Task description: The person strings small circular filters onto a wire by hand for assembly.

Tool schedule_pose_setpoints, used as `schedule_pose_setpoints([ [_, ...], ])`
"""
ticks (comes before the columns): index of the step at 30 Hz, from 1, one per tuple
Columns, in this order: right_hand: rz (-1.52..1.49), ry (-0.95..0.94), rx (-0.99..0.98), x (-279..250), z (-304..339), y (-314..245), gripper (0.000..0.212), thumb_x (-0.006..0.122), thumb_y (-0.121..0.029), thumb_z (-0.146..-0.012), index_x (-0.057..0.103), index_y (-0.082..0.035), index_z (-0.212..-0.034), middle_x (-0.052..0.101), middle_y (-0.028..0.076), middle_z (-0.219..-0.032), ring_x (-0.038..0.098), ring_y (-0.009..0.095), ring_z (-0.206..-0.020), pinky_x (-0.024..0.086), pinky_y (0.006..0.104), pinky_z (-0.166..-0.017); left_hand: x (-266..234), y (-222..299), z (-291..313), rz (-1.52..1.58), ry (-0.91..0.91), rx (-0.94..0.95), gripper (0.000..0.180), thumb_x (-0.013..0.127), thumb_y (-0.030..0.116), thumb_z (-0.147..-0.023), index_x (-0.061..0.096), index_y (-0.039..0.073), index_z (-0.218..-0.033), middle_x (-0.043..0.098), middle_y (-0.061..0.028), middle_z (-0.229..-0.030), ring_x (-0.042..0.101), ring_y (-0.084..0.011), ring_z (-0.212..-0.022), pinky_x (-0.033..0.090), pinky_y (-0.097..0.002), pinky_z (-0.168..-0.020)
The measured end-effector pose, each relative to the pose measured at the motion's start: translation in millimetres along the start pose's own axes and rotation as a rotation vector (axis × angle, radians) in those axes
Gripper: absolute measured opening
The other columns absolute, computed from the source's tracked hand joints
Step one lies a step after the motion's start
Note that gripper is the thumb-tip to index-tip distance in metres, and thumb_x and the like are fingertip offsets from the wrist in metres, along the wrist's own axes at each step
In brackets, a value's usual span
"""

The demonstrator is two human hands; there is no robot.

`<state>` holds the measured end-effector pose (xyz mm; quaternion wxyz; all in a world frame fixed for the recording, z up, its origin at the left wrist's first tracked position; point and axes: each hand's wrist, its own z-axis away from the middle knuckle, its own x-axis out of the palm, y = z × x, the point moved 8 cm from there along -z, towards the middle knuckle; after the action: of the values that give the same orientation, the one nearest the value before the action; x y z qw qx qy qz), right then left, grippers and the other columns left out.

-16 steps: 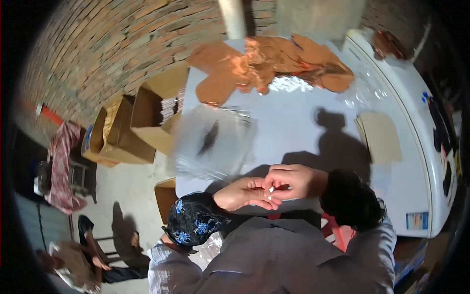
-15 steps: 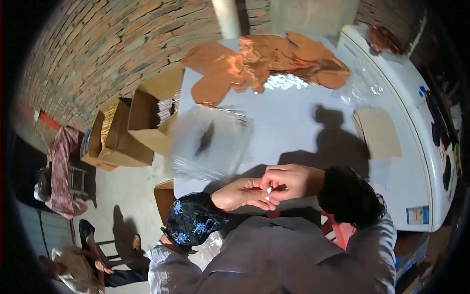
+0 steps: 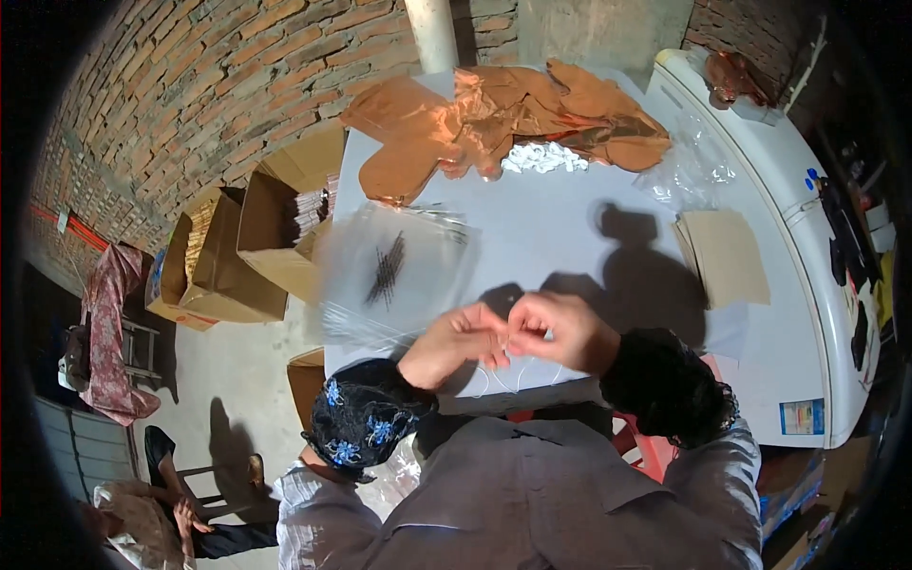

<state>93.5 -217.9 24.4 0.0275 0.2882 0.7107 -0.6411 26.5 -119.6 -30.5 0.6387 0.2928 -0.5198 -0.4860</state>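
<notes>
The fingers of both hands meet at the near edge of a pale desk [image 3: 570,237]. The left hand [image 3: 454,342] and the right hand [image 3: 560,328] are pressed tip to tip, fingers pinched together on something very small and white; it is too tiny to tell what it is. A thin pale thread [image 3: 508,380] loops down from just under the fingertips, lying on the desk edge. Both wrists are covered by dark cuffs: the left one black with blue embroidered flowers, the right one plain black and fuzzy, over grey sleeves. Just beyond the left fingers, a clear plastic bag [image 3: 394,275] lies on the desk, blurred, with a dark bundle of thin sticks inside. Farther from the fingers, at the far side of the desk, lies a heap of shiny copper-coloured foil pieces [image 3: 494,119], with a small pile of white bits [image 3: 543,157] touching its near edge. Beyond the right fingers a flat piece of brown card [image 3: 727,256] lies on the desk, and past it some crumpled clear plastic [image 3: 693,171]. To the right of the desk stands a white chest-like appliance [image 3: 807,237]. To the left of the fingers, on the floor against a brick wall, are open cardboard boxes [image 3: 247,256]. Another person sits low at the lower left.
</notes>
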Motion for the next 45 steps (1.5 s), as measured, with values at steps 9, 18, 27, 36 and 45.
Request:
schedule_pose_setpoints([
  [9, 0.13, 0.109, -0.144, -17.0, -11.4, -13.3, 0.014, 0.064, 0.002, -0.082, 0.056, 0.0, -0.093, 0.061, 0.008, -0.086, 0.062, 0.014, -0.075, 0.049, 0.0258, -0.065, 10.8, 34.1, -9.4, 0.058, 0.053, 0.176, 0.012, 0.046, 0.019, -0.099, 0.05, 0.008, -0.098, 0.052, 0.001, -0.065, 0.041, -0.0033, -0.048, 0.027, -0.0165, -0.04],
  [18, 0.409, 0.172, -0.233, -16.8, -9.0, -28.0, 0.019, 0.066, 0.001, -0.077, 0.058, -0.001, -0.094, 0.057, 0.01, -0.084, 0.062, 0.024, -0.072, 0.05, 0.0319, -0.061, 9.2, 17.6, -7.7, 0.301, 0.079, 0.107, 0.012, 0.046, 0.019, -0.099, 0.05, 0.009, -0.105, 0.052, 0.0007, -0.071, 0.039, -0.0037, -0.049, 0.025, -0.016, -0.039],
  [27, 0.521, 0.251, -0.322, -7.9, -14.3, -30.7, 0.034, 0.067, 0.001, -0.073, 0.061, -0.006, -0.106, 0.059, 0.008, -0.093, 0.062, 0.026, -0.076, 0.052, 0.033, -0.063, 1.5, 16.3, -6.8, 0.35, 0.145, 0.165, 0.011, 0.048, 0.015, -0.098, 0.05, 0.01, -0.107, 0.055, -0.0009, -0.077, 0.042, -0.0038, -0.054, 0.028, -0.0148, -0.042],
  [36, 0.446, 0.335, -0.3, -19.1, -13.9, -24.9, 0.017, 0.062, 0.003, -0.079, 0.061, -0.003, -0.095, 0.061, 0.012, -0.085, 0.064, 0.027, -0.073, 0.052, 0.0335, -0.061, 14.6, 32.6, 2.2, 0.106, 0.176, 0.312, 0.022, 0.042, 0.014, -0.1, 0.042, 0.009, -0.121, 0.053, -0.004, -0.091, 0.046, -0.0059, -0.064, 0.031, -0.0169, -0.046],
  [45, 0.687, 0.275, -0.457, -24.1, -21.6, -39.0, 0.028, 0.067, 0.002, -0.07, 0.06, -0.004, -0.097, 0.059, 0.009, -0.095, 0.063, 0.026, -0.082, 0.053, 0.0349, -0.065, 30.0, 35.4, 9.3, 0.472, -0.072, 0.416, 0.058, 0.046, 0.001, -0.093, 0.02, 0.016, -0.143, 0.026, -0.0069, -0.14, 0.05, -0.0306, -0.117, 0.055, -0.0328, -0.063],
])
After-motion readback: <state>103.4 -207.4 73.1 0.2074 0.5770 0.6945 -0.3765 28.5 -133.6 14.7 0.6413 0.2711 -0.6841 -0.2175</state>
